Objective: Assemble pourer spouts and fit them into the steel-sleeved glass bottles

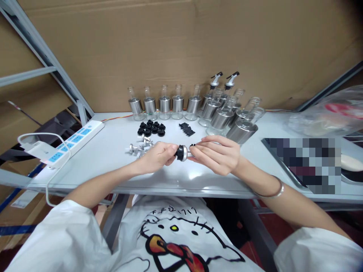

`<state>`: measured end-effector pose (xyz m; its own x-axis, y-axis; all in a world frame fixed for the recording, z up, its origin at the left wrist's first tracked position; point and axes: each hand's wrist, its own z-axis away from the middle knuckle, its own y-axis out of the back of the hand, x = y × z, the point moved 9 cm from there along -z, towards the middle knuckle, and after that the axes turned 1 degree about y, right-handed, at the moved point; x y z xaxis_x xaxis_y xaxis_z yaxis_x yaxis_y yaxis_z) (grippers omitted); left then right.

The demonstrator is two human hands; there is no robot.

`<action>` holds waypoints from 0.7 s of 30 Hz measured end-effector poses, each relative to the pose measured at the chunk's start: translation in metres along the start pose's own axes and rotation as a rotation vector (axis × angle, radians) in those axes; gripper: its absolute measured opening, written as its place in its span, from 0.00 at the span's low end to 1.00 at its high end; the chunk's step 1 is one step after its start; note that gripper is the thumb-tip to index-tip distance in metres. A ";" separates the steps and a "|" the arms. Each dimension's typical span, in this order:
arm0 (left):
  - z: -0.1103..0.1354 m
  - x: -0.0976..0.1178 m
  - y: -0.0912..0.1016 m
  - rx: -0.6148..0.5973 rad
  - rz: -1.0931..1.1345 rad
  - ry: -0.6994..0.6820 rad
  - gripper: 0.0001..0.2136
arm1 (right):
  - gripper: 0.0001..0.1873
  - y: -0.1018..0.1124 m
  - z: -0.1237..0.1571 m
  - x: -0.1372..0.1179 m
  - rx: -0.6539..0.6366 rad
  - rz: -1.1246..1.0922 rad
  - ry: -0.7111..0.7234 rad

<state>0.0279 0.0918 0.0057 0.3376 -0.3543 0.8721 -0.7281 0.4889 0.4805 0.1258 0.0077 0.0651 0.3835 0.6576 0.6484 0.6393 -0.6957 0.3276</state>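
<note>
Between my two hands, above the front of the table, is a bottle pourer (185, 153) with a black rubber stopper and a silver collar. My left hand (159, 155) is closed, its thumb and fingers pinching the black stopper end. The fingers of my right hand (217, 154) close round the silver spout end and hide most of it. Silver pourer spouts (138, 148) lie just behind my left hand, partly covered by it. Farther back sit a cluster of black rubber stoppers (151, 128) and a small pile of black levers (186, 129).
Several steel-sleeved glass bottles (164, 104) line the back, with more grouped at right; two carry pourers (231, 80). A power strip (76, 141) with a white charger lies left. At right are a dark flat pixelated object (300, 162) and a clear plastic bag (329, 113).
</note>
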 end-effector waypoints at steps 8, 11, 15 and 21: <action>0.004 0.022 -0.010 -0.061 -0.148 -0.183 0.22 | 0.14 -0.006 0.016 0.009 -0.052 -0.097 -0.041; 0.008 0.039 -0.006 0.041 -0.465 -0.364 0.19 | 0.16 -0.011 0.019 0.012 -0.051 -0.219 -0.114; 0.013 0.046 -0.004 0.131 -0.703 -0.492 0.17 | 0.16 -0.009 0.014 0.009 -0.013 -0.243 -0.134; 0.024 0.052 0.007 0.241 -0.946 -0.684 0.14 | 0.23 -0.013 0.017 0.022 -0.028 -0.343 -0.296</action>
<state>0.0254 0.0576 0.0518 0.4660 -0.8807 -0.0845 -0.4796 -0.3317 0.8124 0.1375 0.0364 0.0637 0.3288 0.9031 0.2760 0.7463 -0.4276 0.5101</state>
